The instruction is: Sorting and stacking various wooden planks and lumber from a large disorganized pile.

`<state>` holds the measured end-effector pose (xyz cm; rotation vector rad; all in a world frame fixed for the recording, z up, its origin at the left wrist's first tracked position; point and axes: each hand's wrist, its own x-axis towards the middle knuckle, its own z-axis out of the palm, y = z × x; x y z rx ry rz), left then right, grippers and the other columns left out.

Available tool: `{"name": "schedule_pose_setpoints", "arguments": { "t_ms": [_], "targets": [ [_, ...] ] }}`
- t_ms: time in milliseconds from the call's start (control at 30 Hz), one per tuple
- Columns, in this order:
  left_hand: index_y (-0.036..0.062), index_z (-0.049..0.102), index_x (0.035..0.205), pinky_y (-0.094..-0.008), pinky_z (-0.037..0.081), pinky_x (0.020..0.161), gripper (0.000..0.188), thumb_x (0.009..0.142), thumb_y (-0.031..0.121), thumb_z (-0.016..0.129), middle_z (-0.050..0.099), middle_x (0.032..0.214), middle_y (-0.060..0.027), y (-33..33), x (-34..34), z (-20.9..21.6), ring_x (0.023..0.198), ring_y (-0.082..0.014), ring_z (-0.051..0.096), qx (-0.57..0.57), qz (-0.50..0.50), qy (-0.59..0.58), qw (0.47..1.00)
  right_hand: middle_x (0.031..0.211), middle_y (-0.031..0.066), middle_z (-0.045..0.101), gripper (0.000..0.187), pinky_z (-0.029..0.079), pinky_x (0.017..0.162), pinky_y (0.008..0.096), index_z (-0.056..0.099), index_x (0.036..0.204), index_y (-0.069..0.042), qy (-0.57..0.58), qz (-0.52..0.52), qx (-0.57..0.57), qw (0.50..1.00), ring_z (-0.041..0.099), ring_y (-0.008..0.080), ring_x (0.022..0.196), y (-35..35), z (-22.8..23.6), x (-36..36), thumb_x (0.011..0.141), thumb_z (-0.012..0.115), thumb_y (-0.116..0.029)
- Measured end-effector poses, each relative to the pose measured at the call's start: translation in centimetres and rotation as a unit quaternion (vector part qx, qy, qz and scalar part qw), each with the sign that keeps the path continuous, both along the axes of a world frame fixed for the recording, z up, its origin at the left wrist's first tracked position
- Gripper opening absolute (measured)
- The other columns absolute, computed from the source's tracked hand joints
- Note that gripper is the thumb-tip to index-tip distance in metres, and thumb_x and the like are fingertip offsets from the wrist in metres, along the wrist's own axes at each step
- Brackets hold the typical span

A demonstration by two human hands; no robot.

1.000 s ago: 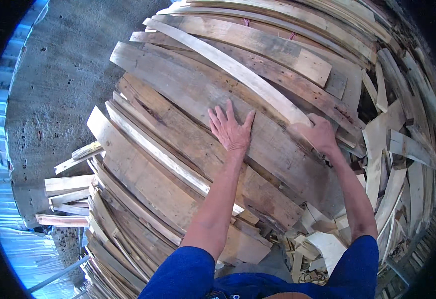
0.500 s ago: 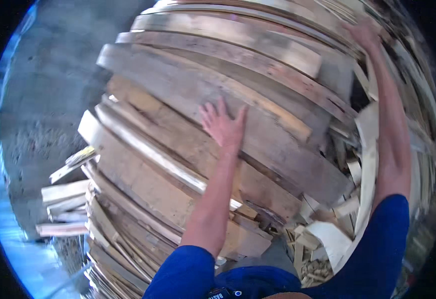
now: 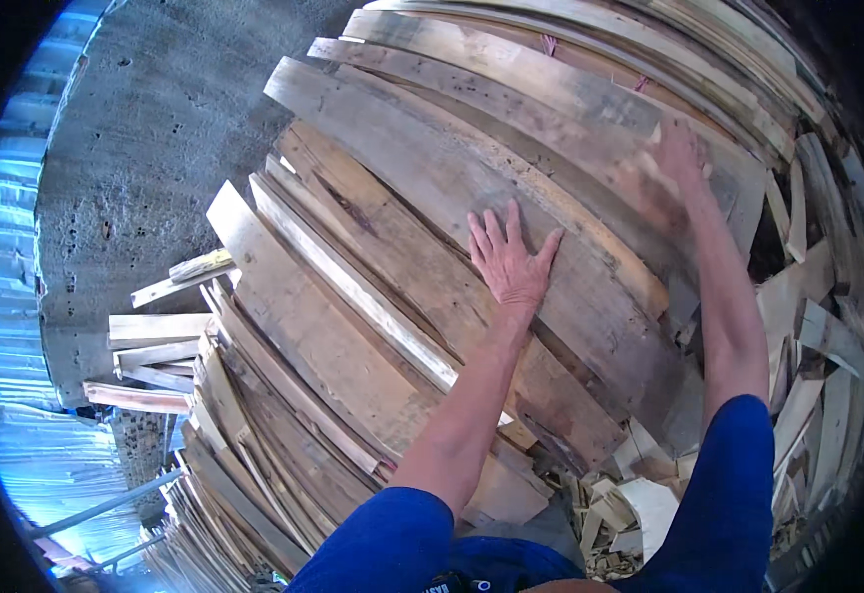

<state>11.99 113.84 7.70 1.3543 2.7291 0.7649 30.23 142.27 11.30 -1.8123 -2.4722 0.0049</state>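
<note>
My left hand (image 3: 516, 262) rests palm down, fingers spread, on a wide grey-brown plank (image 3: 402, 143) in a slanting stack of boards. Farther up and to the right, my right hand (image 3: 684, 153) is closed at the right end of a weathered plank (image 3: 511, 64). Its fingers look bent over the wood, and some blur hides their tips. Just below that hand the brown wood is smeared by motion. Between my hands runs a rough-edged, orange-brown board (image 3: 590, 237).
A rough grey concrete surface (image 3: 155, 158) lies left of the stack, with bluish corrugated sheeting (image 3: 2, 296) beyond. Short wood offcuts (image 3: 160, 326) stick out at the left. Broken scraps (image 3: 610, 509) lie near my body, and more loose slats (image 3: 827, 395) fill the right side.
My right hand has come down and left, nearer my left hand, onto the plank's end. My left hand stays flat on the same plank. The whole view has shifted.
</note>
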Motion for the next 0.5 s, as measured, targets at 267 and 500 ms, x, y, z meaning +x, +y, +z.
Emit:
{"name": "schedule_pose_setpoints", "arguments": {
  "t_ms": [267, 500],
  "targets": [
    [0.0159, 0.045, 0.149, -0.0525, 0.014, 0.12, 0.087, 0.082, 0.069, 0.063, 0.035, 0.154, -0.0233, 0.0, -0.7, 0.0, 0.149, -0.0422, 0.019, 0.011, -0.001, 0.007, 1.0, 0.131, 0.025, 0.054, 0.05, 0.049, 0.095, 0.0517, 0.069, 0.103, -0.001, 0.011, 0.118, -0.066, 0.991, 0.052, 0.0431, 0.125, -12.0, 1.3, -2.6, 0.078, 0.078, -0.043],
    [0.0143, 0.046, 0.148, -0.0516, 0.013, 0.121, 0.087, 0.082, 0.069, 0.064, 0.036, 0.154, -0.0242, 0.4, 0.3, -0.5, 0.149, -0.0418, 0.019, 0.017, -0.003, 0.015, 1.0, 0.127, 0.0204, 0.053, 0.053, 0.046, 0.097, 0.0527, 0.06, 0.12, -0.003, 0.031, 0.049, -0.023, 0.998, 0.048, 0.0368, 0.128, -10.9, -1.1, -1.6, 0.079, 0.077, -0.032]
  ]
}}
